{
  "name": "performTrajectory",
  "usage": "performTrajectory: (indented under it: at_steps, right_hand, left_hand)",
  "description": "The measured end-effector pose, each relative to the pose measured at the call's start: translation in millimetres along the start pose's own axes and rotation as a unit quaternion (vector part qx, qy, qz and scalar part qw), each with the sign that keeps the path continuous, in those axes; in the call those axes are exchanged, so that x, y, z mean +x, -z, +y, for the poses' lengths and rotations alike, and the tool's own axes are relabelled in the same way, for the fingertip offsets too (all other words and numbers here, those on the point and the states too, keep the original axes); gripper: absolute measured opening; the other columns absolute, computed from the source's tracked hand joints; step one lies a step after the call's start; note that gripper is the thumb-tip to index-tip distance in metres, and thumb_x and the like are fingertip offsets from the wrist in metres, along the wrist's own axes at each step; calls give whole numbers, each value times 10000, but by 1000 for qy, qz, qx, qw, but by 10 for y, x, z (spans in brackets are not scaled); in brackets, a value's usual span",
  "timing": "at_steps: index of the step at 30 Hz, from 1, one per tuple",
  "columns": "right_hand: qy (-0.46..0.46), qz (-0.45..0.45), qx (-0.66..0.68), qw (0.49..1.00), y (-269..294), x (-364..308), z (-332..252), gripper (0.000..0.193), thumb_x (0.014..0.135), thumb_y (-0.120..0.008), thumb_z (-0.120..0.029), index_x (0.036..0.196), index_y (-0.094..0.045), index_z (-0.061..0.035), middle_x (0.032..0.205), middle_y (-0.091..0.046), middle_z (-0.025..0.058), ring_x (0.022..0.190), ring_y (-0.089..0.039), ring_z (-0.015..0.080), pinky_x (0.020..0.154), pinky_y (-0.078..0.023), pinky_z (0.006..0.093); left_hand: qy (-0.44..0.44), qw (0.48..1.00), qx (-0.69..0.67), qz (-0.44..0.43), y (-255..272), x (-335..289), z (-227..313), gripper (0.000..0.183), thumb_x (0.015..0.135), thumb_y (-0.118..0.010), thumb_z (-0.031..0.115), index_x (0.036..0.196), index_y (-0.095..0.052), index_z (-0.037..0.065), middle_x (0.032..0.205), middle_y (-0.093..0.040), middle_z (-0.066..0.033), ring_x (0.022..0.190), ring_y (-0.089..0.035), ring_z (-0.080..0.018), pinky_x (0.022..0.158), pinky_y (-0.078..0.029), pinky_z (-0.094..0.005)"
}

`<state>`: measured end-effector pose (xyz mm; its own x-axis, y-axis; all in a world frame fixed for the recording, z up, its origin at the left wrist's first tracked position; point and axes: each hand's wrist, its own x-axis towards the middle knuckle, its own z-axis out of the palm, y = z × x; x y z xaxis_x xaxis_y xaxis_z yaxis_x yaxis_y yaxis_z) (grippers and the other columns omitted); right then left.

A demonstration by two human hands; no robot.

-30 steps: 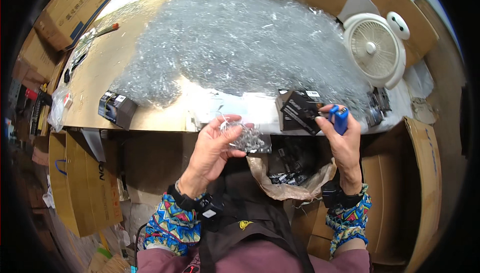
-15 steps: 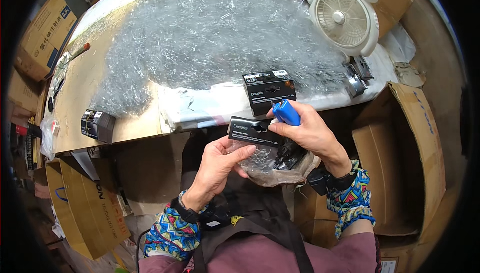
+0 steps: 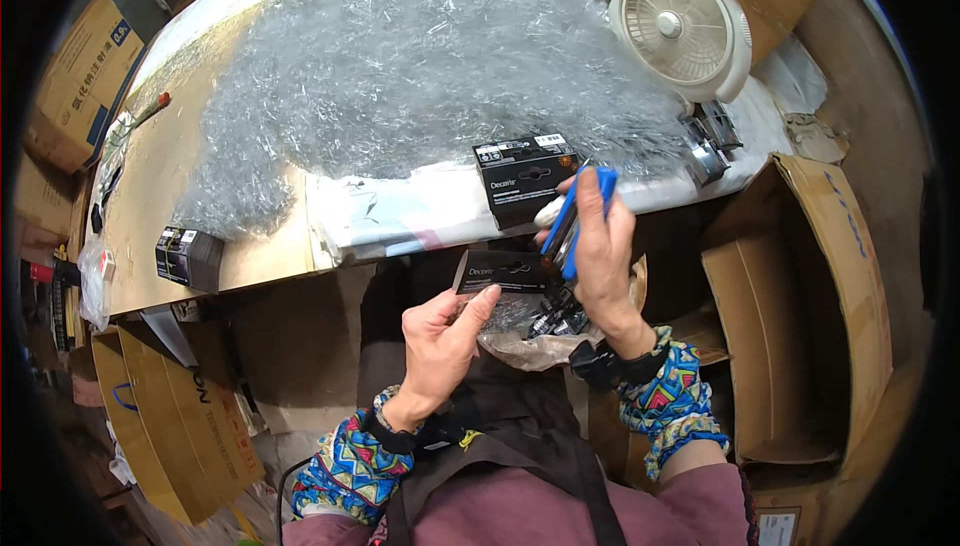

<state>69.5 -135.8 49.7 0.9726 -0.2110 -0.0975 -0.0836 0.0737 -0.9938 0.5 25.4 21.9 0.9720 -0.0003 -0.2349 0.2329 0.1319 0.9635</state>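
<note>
Between the thumb and fingers of my left hand [image 3: 445,341] is a black header card [image 3: 500,272] with a hang hole. Below it, clear plastic with silvery strands [image 3: 512,312] shows, partly covered by the card and my thumb. My right hand [image 3: 606,261] grips a blue stapler [image 3: 564,238], held upright just right of the card and apart from it. Behind the stapler, a stack of black cards [image 3: 528,191] stands at the table's front edge. Small black pieces [image 3: 556,316] lie in a brownish plastic bag [image 3: 545,351] below my hands.
A large heap of silver tinsel [image 3: 430,66] covers much of the table [image 3: 140,196]. A white fan [image 3: 672,26] stands at the back right. Another stack of black cards [image 3: 190,258] sits at the front left. An open cardboard box [image 3: 790,346] is at my right.
My right hand has turned and lifted the blue stapler to an upright position, away from the card. My left hand still holds the card, now slightly lower and tilted.
</note>
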Motion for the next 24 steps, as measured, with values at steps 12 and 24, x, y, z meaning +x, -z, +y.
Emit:
performTrajectory:
  at_steps: [12,24]
  right_hand:
    - [81,1,-38,996,-61,-100,273,425,951,-489,-446,842,-517,-36,621,-510,5,572,-517,80,524,-435,232]
    - [134,5,13,991,20,-101,306,210,891,-653,-204,878,-523,-40,705,-519,-30,622,-469,39,551,-386,202]
  left_hand:
    - [-155,980,123,6,-179,-23,-86,122,860,-656,80,937,-699,-4,613,-593,5,500,-474,-20,430,-381,-209]
    - [-311,899,297,-77,68,420,118,106,815,-653,129,867,-661,36,733,-635,-140,681,-628,-286,615,-495,-366]
